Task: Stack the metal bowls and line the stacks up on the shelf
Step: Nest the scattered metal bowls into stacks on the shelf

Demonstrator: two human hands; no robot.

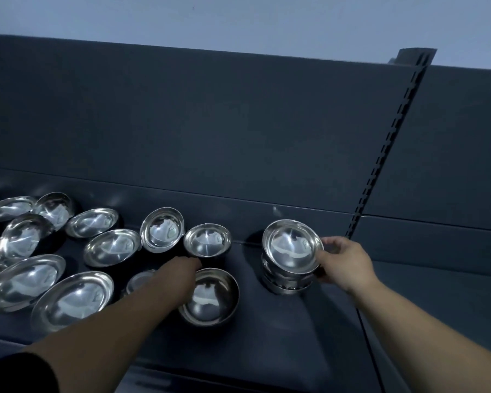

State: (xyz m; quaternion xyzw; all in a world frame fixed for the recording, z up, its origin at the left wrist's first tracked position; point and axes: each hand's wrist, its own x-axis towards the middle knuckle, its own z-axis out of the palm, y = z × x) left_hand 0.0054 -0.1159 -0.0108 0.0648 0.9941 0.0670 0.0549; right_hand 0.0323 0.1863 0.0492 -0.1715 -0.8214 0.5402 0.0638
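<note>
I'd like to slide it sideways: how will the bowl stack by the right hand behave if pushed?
The stack would probably slide easily, polished metal on a smooth shelf. Its top bowl sits tilted, so it may shift or rattle. The right hand gripping its rim should steady it.

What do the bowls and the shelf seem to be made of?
Bowls: polished metal, probably stainless steel; their mirror-bright insides throw sharp reflections and glints. Shelf: matte dark grey, likely painted sheet metal, judging by the slotted upright beside it, though the coating hides what lies beneath.
</note>
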